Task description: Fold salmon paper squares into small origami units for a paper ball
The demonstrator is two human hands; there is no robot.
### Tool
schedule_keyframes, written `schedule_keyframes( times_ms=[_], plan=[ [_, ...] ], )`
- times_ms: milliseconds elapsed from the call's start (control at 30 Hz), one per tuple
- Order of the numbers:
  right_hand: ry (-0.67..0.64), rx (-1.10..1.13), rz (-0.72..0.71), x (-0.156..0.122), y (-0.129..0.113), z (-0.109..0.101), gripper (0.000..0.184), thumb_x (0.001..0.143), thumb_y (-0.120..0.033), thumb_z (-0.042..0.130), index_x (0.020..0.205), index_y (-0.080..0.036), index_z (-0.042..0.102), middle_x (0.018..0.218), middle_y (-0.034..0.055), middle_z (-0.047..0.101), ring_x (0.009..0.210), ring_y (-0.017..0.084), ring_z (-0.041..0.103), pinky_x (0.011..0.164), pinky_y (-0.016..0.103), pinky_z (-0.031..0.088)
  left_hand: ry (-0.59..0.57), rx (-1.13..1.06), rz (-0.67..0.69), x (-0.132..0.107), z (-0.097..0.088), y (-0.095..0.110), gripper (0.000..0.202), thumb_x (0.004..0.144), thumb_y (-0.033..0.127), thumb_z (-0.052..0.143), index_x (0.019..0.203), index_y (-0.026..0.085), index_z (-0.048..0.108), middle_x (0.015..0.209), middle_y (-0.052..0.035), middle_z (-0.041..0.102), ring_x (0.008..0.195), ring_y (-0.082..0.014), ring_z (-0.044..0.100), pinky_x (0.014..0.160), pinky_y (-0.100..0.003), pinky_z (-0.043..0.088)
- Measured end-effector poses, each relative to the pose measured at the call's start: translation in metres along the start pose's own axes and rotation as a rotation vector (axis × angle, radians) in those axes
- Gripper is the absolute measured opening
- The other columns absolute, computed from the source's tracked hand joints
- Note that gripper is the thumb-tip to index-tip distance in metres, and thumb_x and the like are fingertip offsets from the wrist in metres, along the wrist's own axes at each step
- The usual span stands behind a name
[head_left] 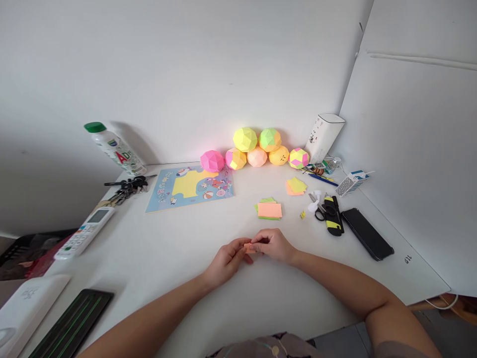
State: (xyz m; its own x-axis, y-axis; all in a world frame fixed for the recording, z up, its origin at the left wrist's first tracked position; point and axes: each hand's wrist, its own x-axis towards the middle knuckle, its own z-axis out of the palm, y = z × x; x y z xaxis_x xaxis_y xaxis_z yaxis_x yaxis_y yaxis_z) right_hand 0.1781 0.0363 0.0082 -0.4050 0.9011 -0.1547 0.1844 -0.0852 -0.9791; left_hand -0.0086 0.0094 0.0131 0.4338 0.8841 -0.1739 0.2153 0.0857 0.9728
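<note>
Between my two hands is a small piece of orange paper (249, 247), folded and pinched from both sides. My left hand (227, 261) has its thumb and fingers closed on the left part of it. From the right, my right hand (275, 245) presses the other edge between thumb and fingertips. Much of the paper is hidden behind the fingers. Just beyond the hands lies a stack of orange and green paper slips (269, 210). Farther right are yellow and orange slips (296, 186).
Several faceted paper balls, among them a pink one (212, 161), line the wall. A blue printed board (156, 199), keys (128, 189), a bottle (115, 149) and a remote (85, 233) stand left. Scissors (319, 214), a cutter (333, 221) and a black phone (367, 233) lie right.
</note>
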Motion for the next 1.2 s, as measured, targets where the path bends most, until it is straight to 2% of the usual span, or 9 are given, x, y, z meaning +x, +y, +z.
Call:
schedule_keyframes(
  times_ms=[233, 300, 367, 467, 700, 967, 1200],
  plan=[
    [-0.086, -0.032, 0.002, 0.0018, -0.0014, -0.0041, 0.022, 0.074, -0.037, 0.065, 0.072, -0.015, 0.065, 0.067, 0.0006, 0.059, 0.054, 0.009, 0.05, 0.051, 0.023, 0.041, 0.011, -0.044, -0.007, -0.0003, 0.0003, -0.0053, 0.043, 0.085, 0.044, 0.047, 0.12, 0.019, 0.048, 0.08, -0.0055, 0.07, 0.071, -0.0181, 0.062, 0.059, -0.027, 0.045],
    [-0.077, 0.001, 0.006, 0.0019, -0.0012, -0.004, 0.022, 0.074, -0.037, 0.065, 0.072, -0.015, 0.063, 0.066, 0.0006, 0.06, 0.054, 0.009, 0.049, 0.051, 0.023, 0.04, -0.018, -0.068, -0.012, 0.0003, 0.0009, -0.0035, 0.038, 0.084, 0.042, 0.049, 0.114, 0.018, 0.052, 0.086, -0.0065, 0.069, 0.072, -0.0169, 0.062, 0.061, -0.027, 0.046],
    [-0.076, 0.044, 0.011, 0.0015, -0.0012, -0.0034, 0.022, 0.074, -0.037, 0.065, 0.072, -0.015, 0.061, 0.066, 0.0008, 0.061, 0.055, 0.01, 0.05, 0.051, 0.023, 0.04, -0.023, -0.081, -0.04, 0.0013, 0.0018, -0.0008, 0.029, 0.083, 0.04, 0.051, 0.1, 0.017, 0.057, 0.091, -0.0067, 0.067, 0.068, -0.0147, 0.061, 0.06, -0.025, 0.046],
    [-0.103, 0.103, 0.001, 0.0006, -0.0013, -0.0021, 0.021, 0.076, -0.036, 0.063, 0.074, -0.015, 0.059, 0.066, 0.0012, 0.062, 0.059, 0.012, 0.053, 0.053, 0.024, 0.041, 0.014, -0.093, -0.098, 0.0034, 0.0029, 0.0007, 0.024, 0.082, 0.04, 0.053, 0.085, 0.017, 0.057, 0.086, -0.005, 0.066, 0.061, -0.0116, 0.058, 0.051, -0.022, 0.042],
    [-0.073, 0.141, -0.019, 0.001, 0.0023, 0.0002, 0.021, 0.077, -0.035, 0.062, 0.074, -0.015, 0.059, 0.066, 0.0007, 0.059, 0.059, 0.011, 0.052, 0.054, 0.024, 0.041, 0.025, -0.137, -0.138, 0.0047, 0.0016, 0.0001, 0.028, 0.081, 0.043, 0.054, 0.077, 0.016, 0.053, 0.077, -0.0041, 0.066, 0.051, -0.0091, 0.053, 0.043, -0.019, 0.032],
    [-0.036, 0.149, 0.015, 0.0022, -0.0017, -0.0005, 0.025, 0.073, -0.038, 0.066, 0.071, -0.014, 0.058, 0.061, -0.001, 0.055, 0.051, 0.009, 0.047, 0.049, 0.023, 0.039, 0.003, -0.18, -0.095, 0.0041, -0.0002, -0.0015, 0.031, 0.083, 0.045, 0.048, 0.079, 0.015, 0.055, 0.076, -0.0056, 0.068, 0.051, -0.0104, 0.056, 0.043, -0.02, 0.032],
    [-0.05, 0.153, 0.003, 0.0035, 0.0021, -0.0068, 0.025, 0.074, -0.038, 0.065, 0.073, -0.014, 0.058, 0.057, -0.0024, 0.054, 0.049, 0.008, 0.047, 0.048, 0.022, 0.038, 0.046, -0.238, -0.064, 0.0045, -0.0025, -0.0052, 0.029, 0.083, 0.043, 0.049, 0.078, 0.015, 0.054, 0.079, -0.0055, 0.067, 0.051, -0.0104, 0.056, 0.044, -0.021, 0.038]
  ],
)
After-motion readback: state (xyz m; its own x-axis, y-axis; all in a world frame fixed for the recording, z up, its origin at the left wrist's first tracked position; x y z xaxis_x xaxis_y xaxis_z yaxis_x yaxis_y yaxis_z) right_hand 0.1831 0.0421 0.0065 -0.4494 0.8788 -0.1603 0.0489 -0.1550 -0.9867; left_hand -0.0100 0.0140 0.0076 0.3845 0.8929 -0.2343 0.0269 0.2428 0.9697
